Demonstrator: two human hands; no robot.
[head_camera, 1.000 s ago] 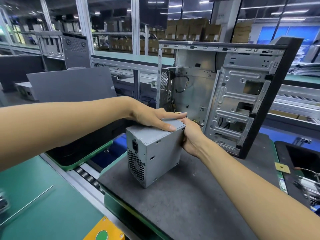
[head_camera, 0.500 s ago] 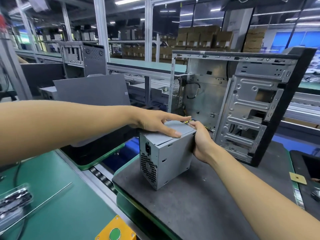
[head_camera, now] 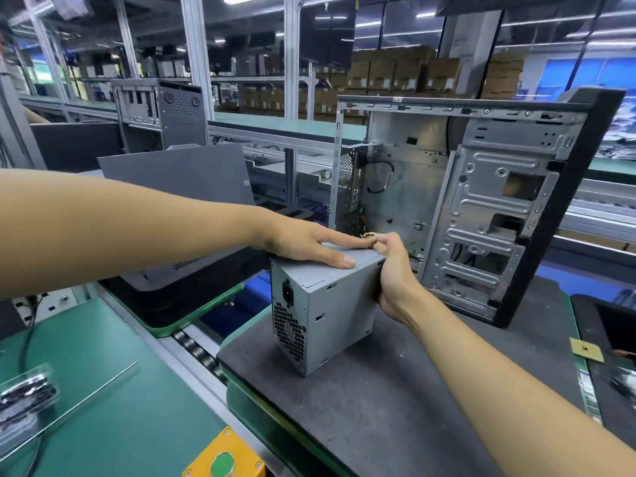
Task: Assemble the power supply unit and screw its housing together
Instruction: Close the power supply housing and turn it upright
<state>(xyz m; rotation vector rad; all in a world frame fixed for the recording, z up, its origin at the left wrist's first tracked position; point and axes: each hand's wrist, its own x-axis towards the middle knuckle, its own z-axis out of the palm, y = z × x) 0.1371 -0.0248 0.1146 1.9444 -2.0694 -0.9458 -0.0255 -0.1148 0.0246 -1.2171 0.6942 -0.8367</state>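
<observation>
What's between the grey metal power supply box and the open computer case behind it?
In the head view, the right hand gripping the grey power supply box, then bare dark mat before the open computer case.

The power supply unit [head_camera: 339, 304] is plain grey metal, its end face perforated with a honeycomb grille around a black socket. At two o'clock, the computer case [head_camera: 481, 215] is silver with a black front. The bench [head_camera: 113, 401] is green under a dark grey mat [head_camera: 378, 407]; a yellow box [head_camera: 223, 456] carries a green button.
</observation>
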